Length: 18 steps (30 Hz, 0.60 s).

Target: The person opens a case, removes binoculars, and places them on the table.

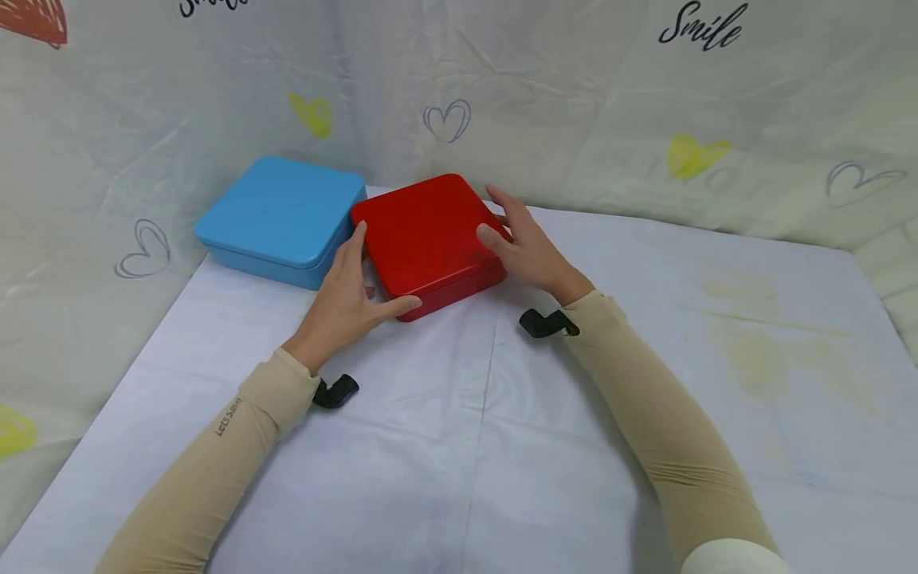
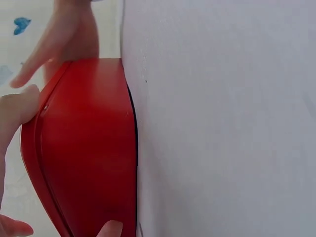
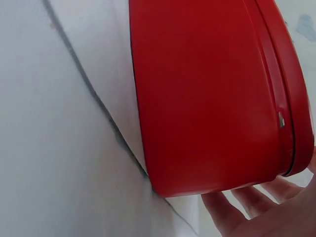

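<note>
A red lidded box [image 1: 430, 239] sits at an angle on the white cloth, its lid on. My left hand [image 1: 344, 291] holds its front left corner, thumb along the front edge and fingers at the left side. In the left wrist view the left thumb [image 2: 19, 106] meets the lid's edge, and another fingertip [image 2: 111, 229] lies against the wall. On the opposite side is my right hand [image 1: 527, 247], fingers spread beside the box and thumb over the lid's edge. The right wrist view has its fingers [image 3: 252, 200] against the side wall; the thumb is mostly out of frame there.
A blue lidded box [image 1: 287, 211] stands directly left of the red one, near its corner. White cloth [image 1: 574, 462] covers the table. Behind rises a pale printed curtain [image 1: 559, 104] with hearts and lettering. Each wrist carries a black mount [image 1: 548, 323].
</note>
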{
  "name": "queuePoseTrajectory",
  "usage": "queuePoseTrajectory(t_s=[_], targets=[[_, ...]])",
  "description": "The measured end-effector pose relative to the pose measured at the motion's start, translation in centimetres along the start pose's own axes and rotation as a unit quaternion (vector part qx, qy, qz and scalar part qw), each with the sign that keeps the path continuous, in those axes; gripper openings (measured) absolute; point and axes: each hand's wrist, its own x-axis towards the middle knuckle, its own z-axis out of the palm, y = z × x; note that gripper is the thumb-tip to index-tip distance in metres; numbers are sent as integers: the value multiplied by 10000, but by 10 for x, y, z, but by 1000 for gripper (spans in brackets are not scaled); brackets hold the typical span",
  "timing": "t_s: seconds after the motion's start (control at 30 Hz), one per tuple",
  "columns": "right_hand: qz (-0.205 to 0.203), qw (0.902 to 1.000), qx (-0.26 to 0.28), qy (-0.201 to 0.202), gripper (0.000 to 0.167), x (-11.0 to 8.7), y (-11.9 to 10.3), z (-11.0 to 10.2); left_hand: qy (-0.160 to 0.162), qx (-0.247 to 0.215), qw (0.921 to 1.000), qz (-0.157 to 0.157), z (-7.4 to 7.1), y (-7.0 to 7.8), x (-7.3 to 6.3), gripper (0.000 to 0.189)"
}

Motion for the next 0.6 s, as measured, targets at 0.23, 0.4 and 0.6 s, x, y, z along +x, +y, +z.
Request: queuePoseTrajectory(t_s=[0.23,0.4,0.6], targets=[[234,9945,1003,208,62,-3,9,-1,21,-888,9959,144,1,-3,1,124],[357,9886,1454,141,59,-4,14,-4,-45,-1254,9921,70,3,-5,3,121],[472,9778,2041,-78,65,-4,18,-5,-53,-1601,9870,-146,4,-7,3,116]])
